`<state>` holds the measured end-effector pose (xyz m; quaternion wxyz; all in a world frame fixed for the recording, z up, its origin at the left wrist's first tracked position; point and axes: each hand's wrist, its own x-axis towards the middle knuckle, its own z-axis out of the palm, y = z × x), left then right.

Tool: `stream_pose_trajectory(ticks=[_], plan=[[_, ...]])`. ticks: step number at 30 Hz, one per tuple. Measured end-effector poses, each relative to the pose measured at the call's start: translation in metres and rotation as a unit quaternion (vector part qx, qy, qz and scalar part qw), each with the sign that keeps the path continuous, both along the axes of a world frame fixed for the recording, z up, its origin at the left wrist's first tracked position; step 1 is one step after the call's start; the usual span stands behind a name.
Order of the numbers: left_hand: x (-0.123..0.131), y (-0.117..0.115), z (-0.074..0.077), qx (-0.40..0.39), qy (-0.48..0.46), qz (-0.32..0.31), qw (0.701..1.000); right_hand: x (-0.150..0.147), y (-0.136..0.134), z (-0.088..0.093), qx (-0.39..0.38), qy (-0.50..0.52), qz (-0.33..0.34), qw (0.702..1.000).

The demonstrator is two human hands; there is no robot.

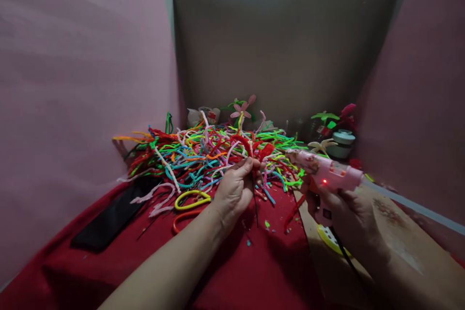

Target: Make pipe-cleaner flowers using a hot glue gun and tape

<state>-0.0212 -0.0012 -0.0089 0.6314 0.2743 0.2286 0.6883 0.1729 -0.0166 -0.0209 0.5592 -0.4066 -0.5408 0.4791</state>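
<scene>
In the middle of the head view, my left hand (238,181) pinches the dark thin stem of a red pipe-cleaner flower (259,147). Its petals fan out above the fingertips and the stem hangs below them. My right hand (345,210) is wrapped around a pink hot glue gun (334,174) with a lit red light. The nozzle points left, toward the flower but apart from it. A long pale glue stick (414,203) sticks out of its back end. Behind my left hand lies a large heap of many-coloured pipe cleaners (196,155).
Scissors with a yellow and a red handle loop (192,199) lie left of my left forearm. A black phone-like slab (112,218) rests on the red cloth (152,271). Finished pipe-cleaner flowers (240,110) and a lidded jar (342,143) stand behind. A board (395,242) lies at right.
</scene>
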Motion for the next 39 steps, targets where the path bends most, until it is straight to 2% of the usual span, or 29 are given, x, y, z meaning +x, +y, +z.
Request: stream_pose_trajectory(ticks=[10, 15, 21, 25, 39], plan=[[0.0017, -0.0001, -0.0028, -0.001, 0.037, 0.021, 0.999, -0.0012, -0.0058, -0.0068, 0.052, -0.063, 0.055, 0.995], [0.002, -0.0017, -0.0019, 0.008, 0.044, 0.018, 0.999, -0.001, -0.0044, -0.0093, 0.062, -0.076, 0.049, 0.994], [0.0019, -0.0015, -0.0016, 0.016, 0.05, 0.023, 0.998, -0.0041, -0.007, -0.0036, 0.057, -0.079, 0.062, 0.993], [0.0023, -0.0022, -0.0014, 0.015, 0.049, 0.022, 0.998, -0.0012, -0.006, -0.0075, 0.052, -0.079, 0.069, 0.993], [0.0038, -0.0028, -0.0013, 0.012, 0.05, 0.019, 0.999, 0.0014, -0.0048, -0.0108, 0.071, -0.1, 0.045, 0.991]])
